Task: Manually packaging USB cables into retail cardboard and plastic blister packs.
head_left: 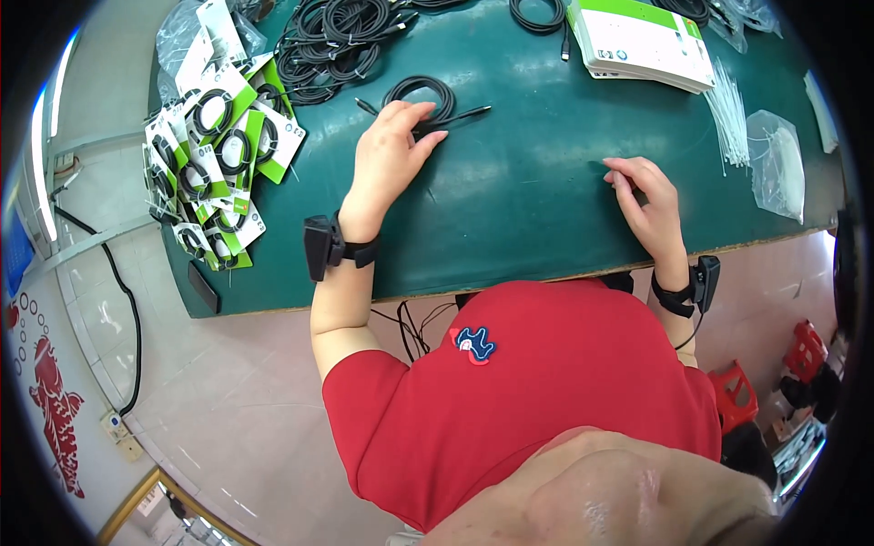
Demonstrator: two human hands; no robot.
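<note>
Carded cables [218,166] look finished; loose coils [332,38] remain. One tie-less-looking coiled cable [447,96] lies on the counter [510,214] by the parted left hand [390,153] — right hand [648,202] narrowed, contents unclear.

No text readable; print on cards [637,38] tiny.
</note>
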